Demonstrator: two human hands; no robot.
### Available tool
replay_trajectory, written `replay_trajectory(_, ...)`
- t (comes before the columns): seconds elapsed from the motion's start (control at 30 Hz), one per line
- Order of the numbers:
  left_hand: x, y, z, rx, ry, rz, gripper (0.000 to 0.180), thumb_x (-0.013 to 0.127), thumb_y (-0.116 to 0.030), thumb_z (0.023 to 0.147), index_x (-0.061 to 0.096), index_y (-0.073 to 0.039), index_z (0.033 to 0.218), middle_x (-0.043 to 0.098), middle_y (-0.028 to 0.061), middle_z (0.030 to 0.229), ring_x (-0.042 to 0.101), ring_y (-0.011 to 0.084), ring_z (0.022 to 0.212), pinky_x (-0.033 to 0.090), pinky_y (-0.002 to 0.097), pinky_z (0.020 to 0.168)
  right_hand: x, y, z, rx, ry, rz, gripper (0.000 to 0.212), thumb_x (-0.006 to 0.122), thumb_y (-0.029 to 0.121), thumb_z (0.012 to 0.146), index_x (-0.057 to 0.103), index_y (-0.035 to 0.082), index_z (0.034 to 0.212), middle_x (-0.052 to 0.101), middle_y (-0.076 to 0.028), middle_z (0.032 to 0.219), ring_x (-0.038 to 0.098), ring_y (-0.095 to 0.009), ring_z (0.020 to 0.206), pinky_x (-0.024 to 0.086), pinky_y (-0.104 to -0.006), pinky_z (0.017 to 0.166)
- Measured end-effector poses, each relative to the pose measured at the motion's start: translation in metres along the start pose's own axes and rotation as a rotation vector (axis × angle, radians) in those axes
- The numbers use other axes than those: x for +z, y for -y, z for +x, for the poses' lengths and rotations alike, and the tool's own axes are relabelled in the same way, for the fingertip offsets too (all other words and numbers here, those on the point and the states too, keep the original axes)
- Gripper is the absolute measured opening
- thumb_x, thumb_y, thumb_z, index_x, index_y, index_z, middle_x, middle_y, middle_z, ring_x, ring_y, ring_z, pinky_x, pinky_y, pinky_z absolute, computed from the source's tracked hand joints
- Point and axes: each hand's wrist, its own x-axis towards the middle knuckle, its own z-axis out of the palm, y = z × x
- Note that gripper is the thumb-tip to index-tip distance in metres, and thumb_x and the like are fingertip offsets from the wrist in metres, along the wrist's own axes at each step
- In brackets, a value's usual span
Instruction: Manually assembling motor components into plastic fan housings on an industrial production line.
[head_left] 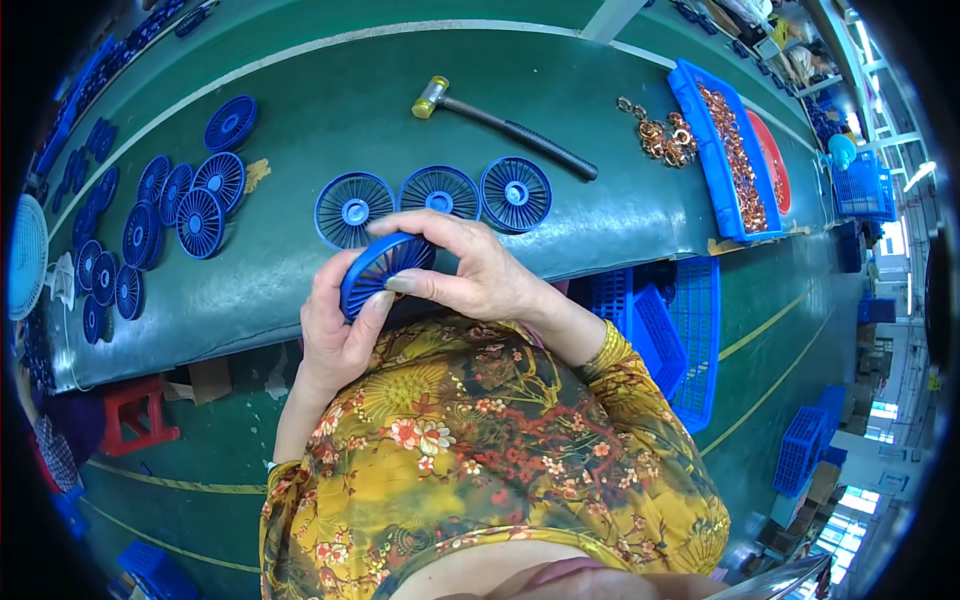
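Observation:
Both my hands hold one blue spoked plastic wheel (385,265), tilted on edge above the near side of the green table. My left hand (335,315) grips its left rim, the thumb pressed at the lower face. From the right, my right hand (470,270) wraps fingers over the top rim, with its thumb near the hub. Whether anything small sits at the hub is hidden. Just beyond lie three similar wheels in a row: a left one (354,212), a middle one (440,185) partly covered by my right hand, and a right one (516,194).
A hammer (505,128) with yellowish faces lies farther back. Copper-coloured rings (665,140) are heaped beside a blue tray (700,150) of more rings; a red bowl (770,160) stands behind. Several blue wheels (200,222) spread left. Blue crates (695,330) stand below the table at right.

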Motion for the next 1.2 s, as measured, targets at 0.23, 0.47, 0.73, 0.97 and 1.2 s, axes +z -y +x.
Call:
replay_trajectory(0.23,0.009,-0.001,-0.003,-0.204,-0.02,-0.185,0.042,0.063,-0.018,0.092,0.045,0.0,0.126,0.061,0.0104,0.108,0.06,0.0151,0.092,0.049,0.0294,0.081,0.009,0.002,-0.009,0.076,-0.134,-0.103,0.042,0.07,0.017,0.083,0.058,0.003,0.121,0.064,-0.013,0.112,0.064,-0.025,0.099,0.049,-0.034,0.085)
replay_trajectory(0.47,0.012,-0.012,0.01,-0.534,-0.077,-0.68,0.039,0.052,-0.019,0.099,0.04,-0.003,0.132,0.056,0.006,0.114,0.058,0.0101,0.097,0.05,0.0252,0.083,0.004,-0.005,-0.005,-0.299,-0.115,-0.583,0.034,0.076,0.023,0.073,0.069,0.013,0.105,0.062,-0.006,0.109,0.055,-0.027,0.106,0.04,-0.0405,0.091)
replay_trajectory(0.73,0.01,-0.014,0.009,-0.649,-0.054,-0.81,0.037,0.045,-0.021,0.1,0.04,-0.003,0.132,0.058,0.0076,0.111,0.061,0.0131,0.098,0.052,0.0285,0.082,0.02,-0.004,-0.009,-0.118,-0.276,-0.659,0.027,0.08,0.03,0.068,0.07,0.011,0.085,0.059,0.0,0.084,0.054,-0.021,0.089,0.036,-0.0378,0.075)
replay_trajectory(0.97,0.003,-0.01,0.008,-0.645,0.071,-0.882,0.051,0.062,-0.023,0.092,0.039,-0.002,0.133,0.061,0.0077,0.107,0.061,0.0122,0.094,0.05,0.0273,0.084,0.001,-0.003,-0.003,-0.352,-0.091,-0.545,0.029,0.082,0.031,0.064,0.072,0.012,0.084,0.063,0.002,0.089,0.057,-0.021,0.095,0.037,-0.0379,0.082)
replay_trajectory(1.2,0.01,-0.006,0.015,-0.406,-0.061,-0.579,0.047,0.064,-0.015,0.09,0.043,-0.001,0.129,0.057,0.0065,0.114,0.057,0.0119,0.101,0.047,0.0272,0.09,0.006,-0.019,-0.001,-0.193,-0.096,-0.114,0.034,0.069,0.013,0.084,0.064,0.006,0.117,0.058,-0.011,0.119,0.055,-0.026,0.109,0.045,-0.0363,0.094)
